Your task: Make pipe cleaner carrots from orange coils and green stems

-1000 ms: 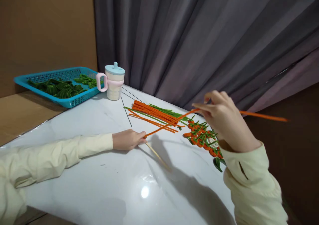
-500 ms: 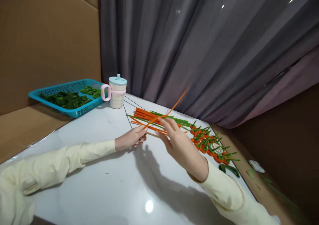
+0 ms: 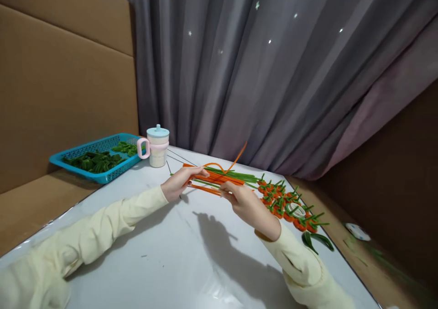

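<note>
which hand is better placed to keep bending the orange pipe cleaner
Probably the right hand: it grips near the loop of the fuzzy orange pipe cleaner, whose free end rises beside it. The left hand pinches the other end low over the white table, anchoring it.

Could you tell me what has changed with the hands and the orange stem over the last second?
The right hand came down from mid-air to beside the left hand; the orange stem, formerly straight, now loops between them. Cup, basket and stem pile stayed.
</note>
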